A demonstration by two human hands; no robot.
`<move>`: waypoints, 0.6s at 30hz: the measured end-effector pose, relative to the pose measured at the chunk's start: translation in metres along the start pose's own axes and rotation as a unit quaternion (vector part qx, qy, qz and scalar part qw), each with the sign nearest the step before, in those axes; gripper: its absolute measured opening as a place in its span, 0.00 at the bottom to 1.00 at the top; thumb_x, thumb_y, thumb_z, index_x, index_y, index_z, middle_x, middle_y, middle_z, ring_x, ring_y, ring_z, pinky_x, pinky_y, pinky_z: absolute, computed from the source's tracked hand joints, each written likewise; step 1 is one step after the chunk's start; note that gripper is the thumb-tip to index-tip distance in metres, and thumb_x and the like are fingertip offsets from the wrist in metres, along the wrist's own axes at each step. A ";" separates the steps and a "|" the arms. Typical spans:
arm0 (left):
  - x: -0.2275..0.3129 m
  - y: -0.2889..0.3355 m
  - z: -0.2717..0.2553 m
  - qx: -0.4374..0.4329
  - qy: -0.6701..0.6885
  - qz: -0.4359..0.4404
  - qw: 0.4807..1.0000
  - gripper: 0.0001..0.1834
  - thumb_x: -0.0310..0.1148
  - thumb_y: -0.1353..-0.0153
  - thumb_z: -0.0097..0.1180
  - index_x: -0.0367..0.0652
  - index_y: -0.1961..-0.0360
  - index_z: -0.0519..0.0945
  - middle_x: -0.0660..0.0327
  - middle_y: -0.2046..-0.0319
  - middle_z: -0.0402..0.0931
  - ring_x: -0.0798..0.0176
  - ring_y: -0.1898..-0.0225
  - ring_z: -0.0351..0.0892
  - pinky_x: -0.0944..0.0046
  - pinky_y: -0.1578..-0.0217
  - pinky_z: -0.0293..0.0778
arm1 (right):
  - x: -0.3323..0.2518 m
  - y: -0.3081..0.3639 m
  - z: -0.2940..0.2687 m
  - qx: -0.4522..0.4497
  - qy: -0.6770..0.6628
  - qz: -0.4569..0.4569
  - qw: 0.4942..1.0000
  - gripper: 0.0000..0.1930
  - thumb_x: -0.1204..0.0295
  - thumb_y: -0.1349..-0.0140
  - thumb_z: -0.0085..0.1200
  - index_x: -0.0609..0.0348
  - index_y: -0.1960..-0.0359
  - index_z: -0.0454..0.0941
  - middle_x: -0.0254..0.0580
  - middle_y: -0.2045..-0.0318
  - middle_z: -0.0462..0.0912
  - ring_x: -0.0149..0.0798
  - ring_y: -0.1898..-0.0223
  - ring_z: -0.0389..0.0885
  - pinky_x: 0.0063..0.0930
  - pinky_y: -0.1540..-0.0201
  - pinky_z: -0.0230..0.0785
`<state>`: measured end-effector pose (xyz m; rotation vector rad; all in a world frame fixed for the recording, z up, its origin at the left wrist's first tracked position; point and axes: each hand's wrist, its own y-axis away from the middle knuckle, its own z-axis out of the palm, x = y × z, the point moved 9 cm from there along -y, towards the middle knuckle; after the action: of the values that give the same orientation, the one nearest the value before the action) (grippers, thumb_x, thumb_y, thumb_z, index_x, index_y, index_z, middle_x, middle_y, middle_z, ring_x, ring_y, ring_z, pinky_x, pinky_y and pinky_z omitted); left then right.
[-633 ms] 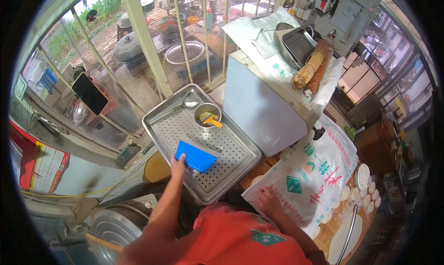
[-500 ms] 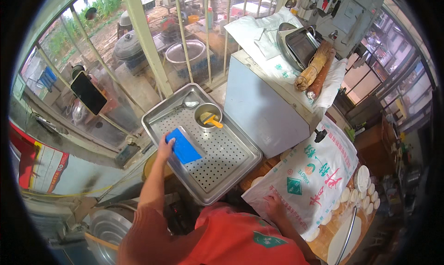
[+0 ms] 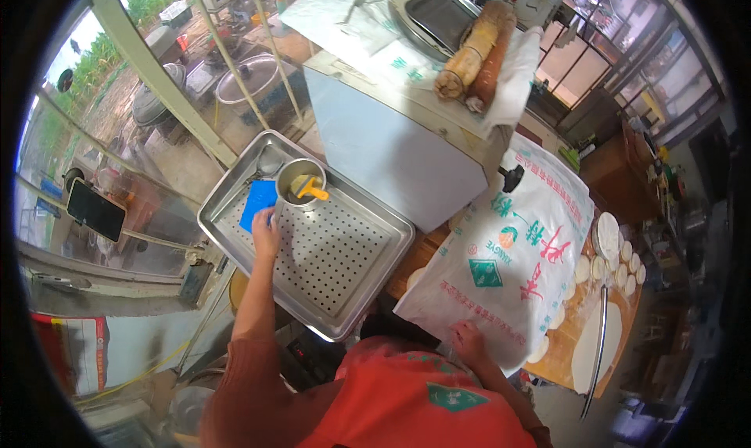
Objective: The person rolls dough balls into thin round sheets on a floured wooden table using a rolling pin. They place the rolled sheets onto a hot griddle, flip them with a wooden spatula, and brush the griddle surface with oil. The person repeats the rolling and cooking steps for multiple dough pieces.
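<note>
Over the left part of the perforated metal tray [image 3: 336,245], my left hand [image 3: 266,233] has its fingers closed on a flat blue scraper [image 3: 259,201]. Beside the scraper stands a small metal pot [image 3: 300,166], and a yellow-handled brush [image 3: 314,188] leans in it. A metal ladle [image 3: 270,163] lies in the tray's far corner. On the right, my right hand [image 3: 468,342] is at the near edge of a printed white woven sack [image 3: 512,237] laid over the board. Its fingers are curled in, and the sack's edge appears pinched between them.
Round dough pieces [image 3: 621,277] and a flat dough sheet [image 3: 598,346] with a metal rod [image 3: 599,353] lie on the wooden board [image 3: 559,363]. A white cabinet [image 3: 391,147] stands behind the tray, carrying pans [image 3: 442,18] and a tied bundle [image 3: 473,51]. A phone [image 3: 95,209] is mounted at the barred window.
My left hand has moved the scraper toward the tray's left side, near the pot. My right hand stays by the sack's edge. The view has turned to the right.
</note>
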<state>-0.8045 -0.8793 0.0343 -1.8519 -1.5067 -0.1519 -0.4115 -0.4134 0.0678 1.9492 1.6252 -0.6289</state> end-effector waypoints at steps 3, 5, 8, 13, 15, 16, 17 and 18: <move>0.023 0.068 0.007 0.017 0.106 -0.221 0.969 0.10 0.27 0.34 0.55 0.40 0.53 0.82 0.52 0.56 0.80 0.51 0.54 0.80 0.56 0.51 0.75 | 0.008 0.018 -0.003 -0.010 -0.031 0.007 0.999 0.08 0.72 0.37 0.55 0.61 0.59 0.82 0.50 0.61 0.82 0.55 0.60 0.82 0.45 0.57 0.76; 0.075 0.119 0.015 -0.008 0.192 -0.261 0.946 0.10 0.27 0.31 0.53 0.39 0.52 0.82 0.56 0.59 0.81 0.59 0.58 0.80 0.60 0.54 0.76 | 0.018 0.026 0.003 -0.053 -0.022 0.027 0.998 0.08 0.72 0.37 0.55 0.61 0.60 0.82 0.50 0.63 0.82 0.55 0.60 0.83 0.45 0.57 0.76; 0.169 0.215 0.037 -0.102 0.395 -0.349 0.844 0.11 0.29 0.27 0.51 0.40 0.49 0.80 0.64 0.65 0.81 0.69 0.63 0.79 0.66 0.58 0.76 | 0.007 0.030 0.006 -0.065 -0.046 -0.093 0.992 0.08 0.72 0.36 0.55 0.60 0.59 0.83 0.50 0.65 0.84 0.54 0.61 0.83 0.43 0.58 0.76; 0.289 0.370 -0.005 -0.173 0.433 -0.312 0.828 0.12 0.28 0.28 0.53 0.38 0.47 0.81 0.62 0.62 0.82 0.69 0.61 0.81 0.66 0.57 0.78 | 0.002 0.027 0.049 -0.245 -0.143 -0.118 0.952 0.10 0.70 0.33 0.56 0.61 0.57 0.84 0.50 0.64 0.85 0.51 0.62 0.84 0.39 0.58 0.76; 0.304 0.428 -0.039 -0.182 0.360 -0.339 0.850 0.11 0.30 0.28 0.54 0.38 0.50 0.82 0.61 0.62 0.82 0.68 0.61 0.82 0.65 0.56 0.78 | -0.019 0.031 0.067 -0.309 -0.133 -0.152 0.930 0.11 0.68 0.33 0.58 0.62 0.57 0.84 0.50 0.64 0.85 0.51 0.61 0.84 0.38 0.57 0.75; 0.308 0.457 -0.056 -0.201 0.311 -0.363 0.855 0.11 0.31 0.29 0.55 0.38 0.51 0.82 0.60 0.62 0.83 0.66 0.60 0.83 0.63 0.56 0.78 | -0.041 0.038 0.076 -0.336 -0.139 -0.200 0.910 0.11 0.67 0.33 0.58 0.62 0.57 0.84 0.51 0.64 0.84 0.51 0.61 0.84 0.38 0.57 0.75; 0.312 0.480 -0.080 -0.176 0.258 -0.360 0.879 0.11 0.31 0.30 0.56 0.38 0.51 0.82 0.57 0.61 0.83 0.62 0.60 0.83 0.62 0.56 0.78 | -0.062 0.048 0.085 -0.361 -0.132 -0.233 0.893 0.11 0.67 0.33 0.58 0.61 0.57 0.84 0.51 0.64 0.84 0.51 0.61 0.84 0.38 0.57 0.75; 0.315 0.501 -0.099 -0.151 0.208 -0.363 0.896 0.11 0.31 0.32 0.57 0.37 0.52 0.82 0.55 0.61 0.83 0.59 0.59 0.84 0.60 0.55 0.78 | -0.083 0.056 0.093 -0.381 -0.122 -0.272 0.876 0.11 0.66 0.33 0.59 0.61 0.58 0.84 0.51 0.64 0.84 0.52 0.60 0.84 0.38 0.57 0.75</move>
<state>-0.2294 -0.7083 0.0389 -1.2496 -1.8447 -1.1142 -0.3723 -0.5440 0.0564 0.8173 1.8703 -0.3212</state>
